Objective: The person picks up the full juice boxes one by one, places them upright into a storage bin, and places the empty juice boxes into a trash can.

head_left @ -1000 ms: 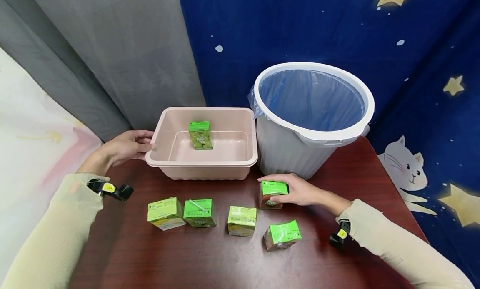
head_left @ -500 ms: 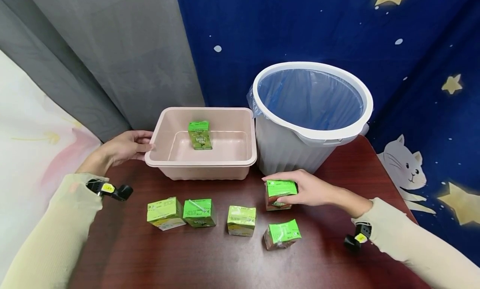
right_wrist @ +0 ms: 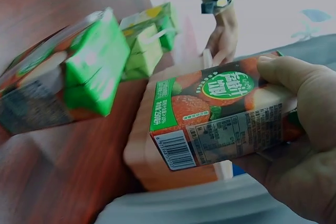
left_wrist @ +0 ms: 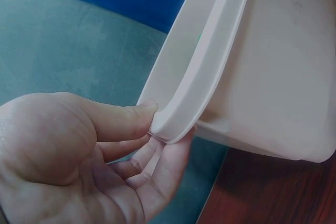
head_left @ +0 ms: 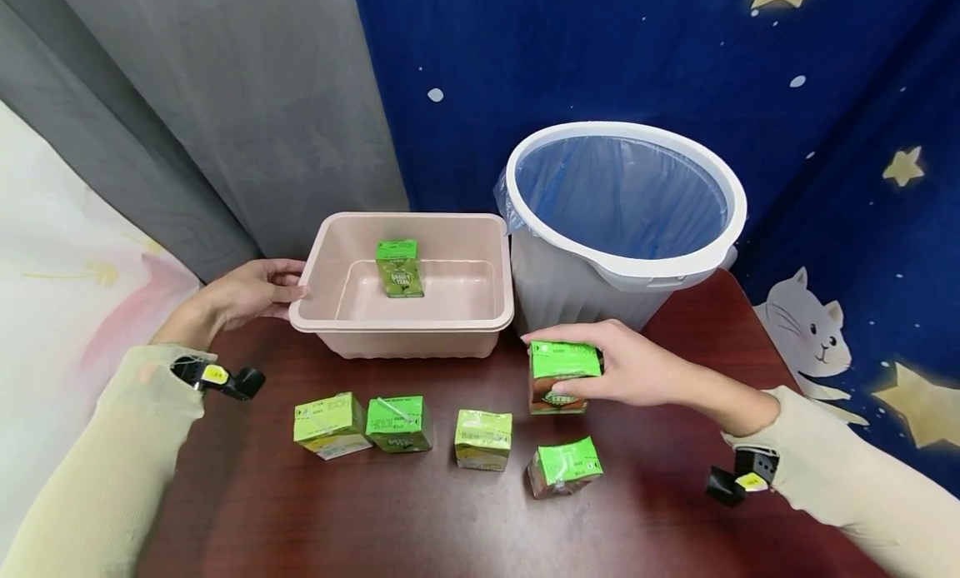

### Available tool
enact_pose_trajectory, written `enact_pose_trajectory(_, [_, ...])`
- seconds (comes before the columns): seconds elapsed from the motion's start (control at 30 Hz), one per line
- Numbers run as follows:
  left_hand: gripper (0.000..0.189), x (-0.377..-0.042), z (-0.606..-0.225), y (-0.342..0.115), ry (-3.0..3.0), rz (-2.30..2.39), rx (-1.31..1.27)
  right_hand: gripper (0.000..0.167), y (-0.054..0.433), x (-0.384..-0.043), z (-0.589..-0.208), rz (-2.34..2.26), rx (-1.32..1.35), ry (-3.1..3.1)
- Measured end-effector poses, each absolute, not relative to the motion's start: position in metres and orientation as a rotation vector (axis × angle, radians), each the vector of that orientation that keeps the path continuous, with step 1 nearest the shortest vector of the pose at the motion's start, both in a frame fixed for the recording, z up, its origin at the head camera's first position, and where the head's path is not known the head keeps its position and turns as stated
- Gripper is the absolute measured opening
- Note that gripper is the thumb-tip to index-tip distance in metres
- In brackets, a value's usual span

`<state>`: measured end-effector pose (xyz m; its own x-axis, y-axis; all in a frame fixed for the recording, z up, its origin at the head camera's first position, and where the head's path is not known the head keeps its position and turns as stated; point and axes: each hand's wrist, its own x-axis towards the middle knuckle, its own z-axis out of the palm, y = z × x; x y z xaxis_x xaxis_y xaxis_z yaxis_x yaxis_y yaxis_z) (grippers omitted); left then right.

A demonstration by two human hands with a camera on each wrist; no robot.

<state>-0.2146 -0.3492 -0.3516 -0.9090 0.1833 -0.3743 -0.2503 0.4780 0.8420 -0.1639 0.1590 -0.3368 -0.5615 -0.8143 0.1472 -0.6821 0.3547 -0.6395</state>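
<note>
In the head view my right hand [head_left: 630,366] grips a green-topped juice box [head_left: 558,391] by its sides, in front of the bin. Strawberries and a barcode show on that box in the right wrist view. My left hand [head_left: 251,295] pinches the left rim of a pale pink plastic basin [head_left: 420,326], thumb on top and fingers beneath, as the left wrist view shows. One green juice box [head_left: 401,270] lies inside the basin. Closest to my right hand on the table is another green-topped juice box [head_left: 564,468].
Two yellow-green juice boxes, one at left [head_left: 332,426] and one mid-table [head_left: 483,440], stand with a green juice box [head_left: 400,426] in a loose row before the basin. A white bin [head_left: 585,291] with a clear liner adjoins the basin's right side. Curtains hang behind the table [head_left: 375,511].
My right hand has shifted rightward with the juice box, which now looks slightly raised. The left hand stays on the basin's rim, and the other boxes have not moved.
</note>
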Motion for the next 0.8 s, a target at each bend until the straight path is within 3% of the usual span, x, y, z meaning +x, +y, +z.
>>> enact_pose_trajectory(0.8, [0.06,-0.215,-0.352,-0.349,2.32,1.4,-0.057,0.056,0.07,-0.183,-0.253,-1.142,-1.123,2.542])
